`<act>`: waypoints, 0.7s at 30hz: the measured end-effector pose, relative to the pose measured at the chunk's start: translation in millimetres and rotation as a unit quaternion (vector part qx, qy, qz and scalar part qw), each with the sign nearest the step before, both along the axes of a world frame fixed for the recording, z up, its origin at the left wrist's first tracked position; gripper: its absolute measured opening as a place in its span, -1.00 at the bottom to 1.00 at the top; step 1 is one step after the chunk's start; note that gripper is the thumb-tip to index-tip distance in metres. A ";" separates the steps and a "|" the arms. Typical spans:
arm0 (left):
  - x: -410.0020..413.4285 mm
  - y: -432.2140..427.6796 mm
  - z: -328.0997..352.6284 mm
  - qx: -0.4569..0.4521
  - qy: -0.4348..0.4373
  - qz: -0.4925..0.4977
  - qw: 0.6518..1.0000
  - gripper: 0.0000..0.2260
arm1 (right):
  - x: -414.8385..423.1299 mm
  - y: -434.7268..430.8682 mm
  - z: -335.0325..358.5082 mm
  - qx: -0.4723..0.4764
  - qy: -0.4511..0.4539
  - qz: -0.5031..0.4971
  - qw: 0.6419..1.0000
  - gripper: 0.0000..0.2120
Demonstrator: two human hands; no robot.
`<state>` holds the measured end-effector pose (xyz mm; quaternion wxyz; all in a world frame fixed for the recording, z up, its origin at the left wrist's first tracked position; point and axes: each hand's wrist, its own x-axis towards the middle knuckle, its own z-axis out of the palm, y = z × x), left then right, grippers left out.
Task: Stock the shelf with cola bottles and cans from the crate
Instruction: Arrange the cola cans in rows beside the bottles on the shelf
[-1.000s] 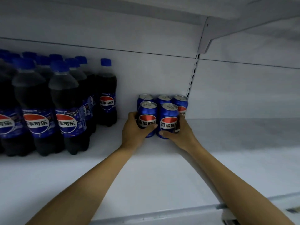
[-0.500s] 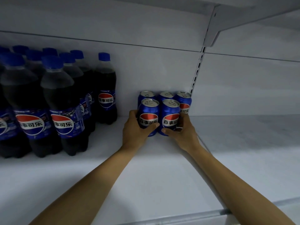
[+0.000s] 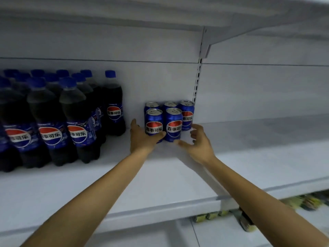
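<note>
Blurred yellow-green items (image 3: pixel 211 215) low right, kind unclear.

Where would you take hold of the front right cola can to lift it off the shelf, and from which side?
Probably around its mid-height wall, from the front right: the front right cola can stands upright, with the front left can close beside it and rear cans behind. The open right hand is there.

White shelf (image 3: pixel 249 139) deck runs 9 to 3 o'clock. White back panel (image 3: pixel 160 47) behind it, one horizontal seam. Slotted upright (image 3: pixel 197 82) at 1 o'clock, bracket (image 3: pixel 204 49) above it under upper shelf (image 3: pixel 160 13). Blurred yellow-green items (image 3: pixel 302 202) at 4 o'clock, lower level. Light dim, bluish.
</note>
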<state>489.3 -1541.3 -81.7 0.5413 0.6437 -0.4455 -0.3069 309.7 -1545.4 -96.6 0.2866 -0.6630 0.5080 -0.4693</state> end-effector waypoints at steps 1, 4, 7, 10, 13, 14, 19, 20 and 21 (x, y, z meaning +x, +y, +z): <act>-4.9 7.2 4.4 -0.004 0.005 0.004 1.000 0.03 | -8.5 12.9 1.0 0.001 0.003 0.002 1.000 -0.26; -32.7 42.1 11.5 -0.074 0.011 0.004 0.997 -0.16 | -38.6 64.0 5.9 0.005 -0.021 0.001 1.000 -0.25; -86.4 95.3 10.0 -0.127 0.026 -0.027 0.991 -0.30 | -80.8 129.8 5.5 -0.003 -0.058 -0.003 0.998 -0.26; -155.2 159.7 -5.4 -0.169 -0.009 -0.079 0.982 -0.32 | -138.6 205.0 -7.0 0.003 -0.088 -0.044 0.995 -0.29; -222.0 226.1 -41.1 -0.158 -0.024 -0.158 0.974 -0.36 | -207.0 283.9 -38.3 0.032 -0.100 -0.125 0.987 -0.35; -242.1 246.0 -58.5 -0.137 -0.027 -0.189 0.972 -0.36 | -229.9 311.4 -52.6 0.050 -0.097 -0.155 0.982 -0.37; -319.2 327.4 -143.5 0.018 -0.063 -0.324 0.944 -0.38 | -321.0 448.2 -120.5 0.173 -0.129 -0.289 0.933 -0.39; -329.6 338.8 -156.0 0.041 -0.070 -0.340 0.937 -0.40 | -333.6 470.1 -129.7 0.194 -0.134 -0.303 0.923 -0.43; -339.2 348.1 -167.3 0.060 -0.077 -0.358 0.929 -0.41 | -344.7 488.7 -137.5 0.212 -0.141 -0.316 0.914 -0.44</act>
